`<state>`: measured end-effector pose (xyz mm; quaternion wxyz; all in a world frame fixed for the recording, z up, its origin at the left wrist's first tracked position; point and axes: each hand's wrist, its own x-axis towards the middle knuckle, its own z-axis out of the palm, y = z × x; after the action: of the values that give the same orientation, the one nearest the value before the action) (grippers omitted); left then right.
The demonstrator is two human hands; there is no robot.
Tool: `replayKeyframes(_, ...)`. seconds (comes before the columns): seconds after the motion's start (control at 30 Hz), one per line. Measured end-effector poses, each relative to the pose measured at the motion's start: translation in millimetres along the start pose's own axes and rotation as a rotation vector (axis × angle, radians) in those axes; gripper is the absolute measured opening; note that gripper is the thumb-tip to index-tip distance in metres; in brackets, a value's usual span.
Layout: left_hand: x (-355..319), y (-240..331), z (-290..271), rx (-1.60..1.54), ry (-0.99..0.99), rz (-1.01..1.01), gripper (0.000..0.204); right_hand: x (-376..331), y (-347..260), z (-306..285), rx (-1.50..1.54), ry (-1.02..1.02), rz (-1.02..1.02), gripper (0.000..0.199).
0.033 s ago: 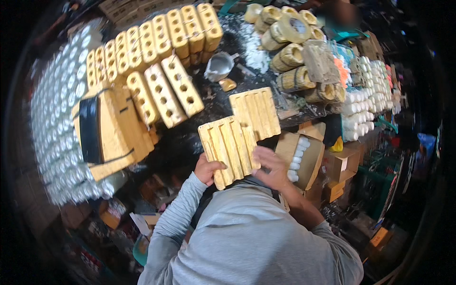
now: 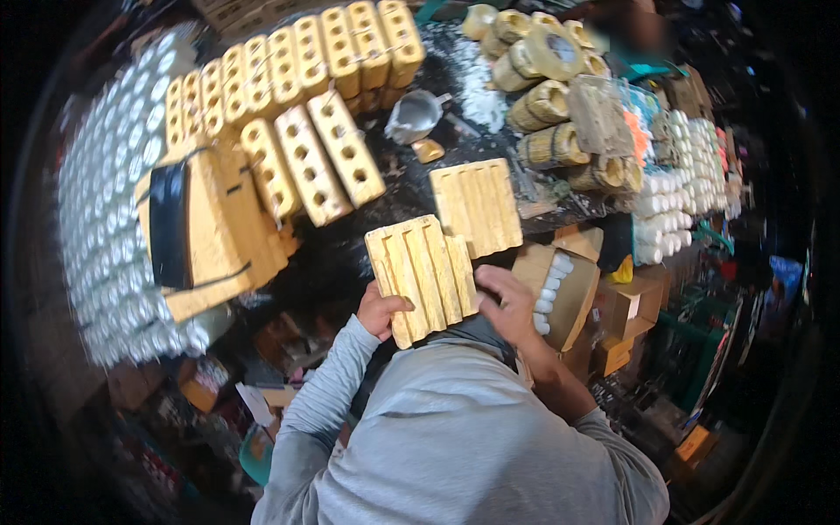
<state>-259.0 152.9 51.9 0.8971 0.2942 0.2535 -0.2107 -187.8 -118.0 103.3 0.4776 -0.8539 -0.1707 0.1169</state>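
A yellow slab-like mould half (image 2: 423, 278) with long parallel grooves is tilted up in front of my body. My left hand (image 2: 380, 313) grips its lower left corner, thumb over the face. By the slab's right edge is my right hand (image 2: 511, 306), its fingers bent and apart; whether they touch the edge I cannot tell. Just beyond, a second grooved yellow slab (image 2: 478, 206) lies on the dark table (image 2: 398, 182), partly covered by the held one. A small chipped yellow piece (image 2: 428, 150) lies farther back, beside a grey metal jug (image 2: 413, 117).
Yellow blocks with round holes (image 2: 308, 61) stand in rows at the back left. Nearer is a strapped yellow block (image 2: 214, 227) with a black strip. Tied yellow bundles (image 2: 549, 144) are stacked at the back right. An open cardboard box (image 2: 573, 297) holds white cylinders.
My right hand has shifted slightly outward from the slab's edge and its blur has lessened. The table's things sit a little farther right in view. My left hand keeps its grip.
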Motion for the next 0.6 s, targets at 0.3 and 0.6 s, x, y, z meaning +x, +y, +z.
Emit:
replayKeyframes(0.3,-32,-70,-112,-0.305,0.347,0.335,0.071,35,26,96,-0.024,-0.623,0.403,0.048)
replayKeyframes(0.6,8,-102,-147,-0.373,0.530,0.339,0.048,108,36,143,-0.349,-0.428,-0.038,0.035)
